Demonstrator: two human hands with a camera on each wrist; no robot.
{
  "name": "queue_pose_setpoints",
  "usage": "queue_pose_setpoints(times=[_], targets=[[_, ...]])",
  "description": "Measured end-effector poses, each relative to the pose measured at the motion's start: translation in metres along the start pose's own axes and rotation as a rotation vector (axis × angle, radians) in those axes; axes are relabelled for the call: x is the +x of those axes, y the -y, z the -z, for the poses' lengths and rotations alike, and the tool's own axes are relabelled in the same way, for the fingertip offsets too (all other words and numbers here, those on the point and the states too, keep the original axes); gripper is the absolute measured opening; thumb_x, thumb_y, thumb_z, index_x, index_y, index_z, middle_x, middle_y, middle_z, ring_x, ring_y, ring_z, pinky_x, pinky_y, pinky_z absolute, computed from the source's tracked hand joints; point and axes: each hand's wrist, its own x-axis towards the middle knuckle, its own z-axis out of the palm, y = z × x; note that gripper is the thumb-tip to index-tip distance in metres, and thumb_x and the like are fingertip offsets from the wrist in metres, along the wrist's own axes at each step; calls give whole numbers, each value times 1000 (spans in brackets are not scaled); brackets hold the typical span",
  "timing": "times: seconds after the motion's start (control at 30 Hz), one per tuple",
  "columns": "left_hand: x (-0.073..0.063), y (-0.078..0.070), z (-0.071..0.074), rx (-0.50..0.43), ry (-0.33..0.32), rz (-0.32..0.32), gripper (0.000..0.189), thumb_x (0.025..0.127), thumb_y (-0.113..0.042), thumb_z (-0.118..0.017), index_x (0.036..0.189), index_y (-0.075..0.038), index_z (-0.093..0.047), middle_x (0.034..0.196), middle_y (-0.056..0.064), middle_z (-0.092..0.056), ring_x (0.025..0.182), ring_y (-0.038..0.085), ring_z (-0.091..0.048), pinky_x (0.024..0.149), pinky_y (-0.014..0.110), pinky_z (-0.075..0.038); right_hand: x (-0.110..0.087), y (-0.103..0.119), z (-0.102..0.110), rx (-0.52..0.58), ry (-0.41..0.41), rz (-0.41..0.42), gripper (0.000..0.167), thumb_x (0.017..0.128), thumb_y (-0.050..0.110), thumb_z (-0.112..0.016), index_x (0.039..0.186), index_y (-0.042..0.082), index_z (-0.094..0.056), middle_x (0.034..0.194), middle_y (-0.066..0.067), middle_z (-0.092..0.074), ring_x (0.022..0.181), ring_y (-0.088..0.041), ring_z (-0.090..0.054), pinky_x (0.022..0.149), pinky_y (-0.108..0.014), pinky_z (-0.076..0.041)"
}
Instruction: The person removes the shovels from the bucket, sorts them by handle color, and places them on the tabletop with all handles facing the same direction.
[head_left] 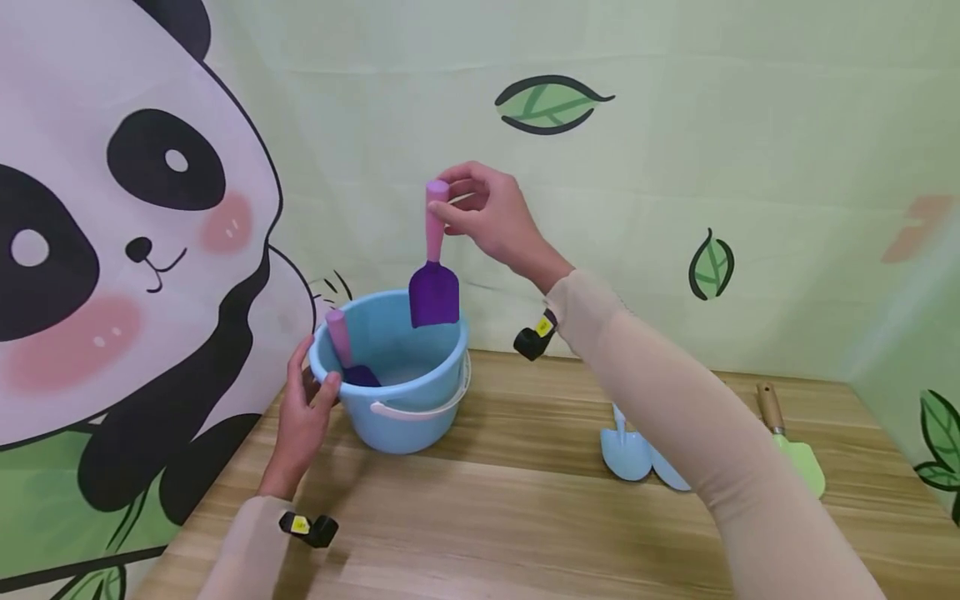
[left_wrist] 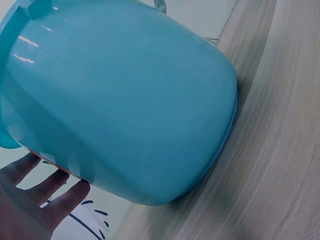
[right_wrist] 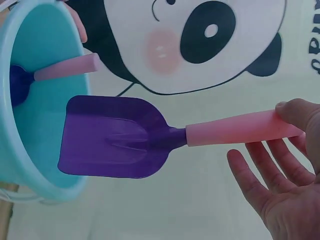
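Observation:
In the head view, my right hand pinches the pink handle of a toy shovel. Its purple square blade points down over the light blue bucket. From the right wrist view, the thumb and fingers meet near the end of the shovel's handle. A second pink-handled shovel leans inside the bucket, its purple blade low within. My left hand rests against the bucket's left side, thumb at the rim. Straight, spread fingers touch the outer wall in the left wrist view.
On the wooden table, blue shovels lie right of centre, partly behind my right sleeve. A green shovel with a wooden handle is farther right. The bucket's white handle hangs down in front. A panda-printed cloth backs the table.

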Motion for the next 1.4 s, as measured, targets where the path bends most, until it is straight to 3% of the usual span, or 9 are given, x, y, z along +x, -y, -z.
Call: queue_pose_setpoints(times=[0.17,0.3,0.67,0.9,1.13,1.4], targets=[[-1,-1,0,10,-8,3,67,108,-27,-53,164,-34,-17,163,12,-35,143,39,-42,103,49,-49,-12,11,21,-8,-45,33,35,94,14,-76,126,6,-65,112,-10,-69,93,-26,-72,80,-41,-63],[-1,-1,-1,11,-12,5,67,108,-27,-53,164,-34,-17,163,12,-35,143,38,-42,104,54,-48,-22,14,36,-32,-75,34,34,94,14,-76,125,7,-65,112,-11,-69,92,-28,-72,80,-44,-63],[-2,-3,-4,15,-11,15,68,108,-29,-53,164,-34,-16,164,12,-34,144,40,-40,104,59,-45,-54,-4,74,-82,-143,24,33,94,16,-76,125,10,-66,110,-12,-70,90,-28,-72,75,-42,-63],[-2,-5,-4,19,-10,18,67,108,-29,-53,164,-35,-16,164,10,-34,145,37,-40,103,47,-48,-70,-20,91,-106,-174,-34,34,94,18,-76,125,8,-66,109,-14,-70,89,-28,-73,72,-40,-64],[-3,-6,-3,10,-9,17,68,108,-28,-53,164,-34,-15,164,11,-33,145,37,-39,103,49,-47,-80,-34,98,-116,-163,-99,36,94,20,-77,126,9,-66,111,-15,-70,89,-29,-73,72,-43,-64],[-2,-5,-4,19,-10,14,68,107,-29,-53,164,-35,-16,164,9,-34,144,37,-41,102,41,-50,-98,-72,100,-102,-113,-255,38,95,19,-75,129,8,-64,118,-18,-67,96,-32,-70,71,-43,-64]])
